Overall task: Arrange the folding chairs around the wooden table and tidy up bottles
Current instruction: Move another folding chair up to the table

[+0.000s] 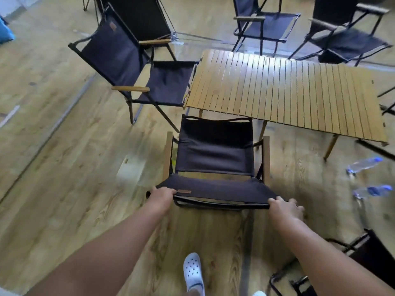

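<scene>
Black canvas sat under both grips: your left hand (161, 196) and right hand (285, 207) each curled round a top corner of the folding chair (213, 150), standing just short of the slatted wooden surface (288, 92). Shoved too far, its frame could have struck a surface leg (330, 147); the two bottles (363, 164) on the plank floor (64, 167) at your right could have tripped you.

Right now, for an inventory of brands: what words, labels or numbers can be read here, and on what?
No text is legible.
Brown tag on the near chair backrest: too small to read.
Matching tag on the left chair backrest: blurred.
Upper bottle and lower bottle: any print is blurred.
</scene>
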A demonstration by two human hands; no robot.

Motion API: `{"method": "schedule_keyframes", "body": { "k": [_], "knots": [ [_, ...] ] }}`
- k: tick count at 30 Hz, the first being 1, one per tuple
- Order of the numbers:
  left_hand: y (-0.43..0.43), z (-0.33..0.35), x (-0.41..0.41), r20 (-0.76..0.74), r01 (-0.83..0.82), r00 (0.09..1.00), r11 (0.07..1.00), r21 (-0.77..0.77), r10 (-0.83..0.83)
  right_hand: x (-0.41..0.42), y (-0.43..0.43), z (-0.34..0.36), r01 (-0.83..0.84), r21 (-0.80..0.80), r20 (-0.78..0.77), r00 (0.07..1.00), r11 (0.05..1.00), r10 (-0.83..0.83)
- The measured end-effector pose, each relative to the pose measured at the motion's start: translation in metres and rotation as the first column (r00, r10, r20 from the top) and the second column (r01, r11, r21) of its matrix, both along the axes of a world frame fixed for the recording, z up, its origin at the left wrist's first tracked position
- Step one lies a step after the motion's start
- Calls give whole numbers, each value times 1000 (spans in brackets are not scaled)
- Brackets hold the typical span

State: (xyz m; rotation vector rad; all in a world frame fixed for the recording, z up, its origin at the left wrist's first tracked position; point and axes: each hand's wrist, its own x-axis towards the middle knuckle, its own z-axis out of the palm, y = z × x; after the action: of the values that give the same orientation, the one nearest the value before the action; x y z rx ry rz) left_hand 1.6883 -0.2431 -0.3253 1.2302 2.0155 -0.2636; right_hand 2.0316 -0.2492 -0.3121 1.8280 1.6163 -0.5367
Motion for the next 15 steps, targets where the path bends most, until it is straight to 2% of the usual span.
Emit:
{"method": "schedule_keyframes", "body": {
  "k": [4, 7, 15],
  "knots": [
    [34, 1, -13, -35, 98, 994, 995, -33, -99, -11, 12, -1, 33, 16, -11, 999, 999, -32],
    [48, 13, -16, -93, 257, 961, 964, -61, -262, -18, 21, -3, 42, 39, -33, 999, 998, -41],
    [63, 16, -41, -132, 372, 920, 928, -2, -369, -47, 27, -5, 90, 48, -34, 995, 995, -89]
  ]
}}
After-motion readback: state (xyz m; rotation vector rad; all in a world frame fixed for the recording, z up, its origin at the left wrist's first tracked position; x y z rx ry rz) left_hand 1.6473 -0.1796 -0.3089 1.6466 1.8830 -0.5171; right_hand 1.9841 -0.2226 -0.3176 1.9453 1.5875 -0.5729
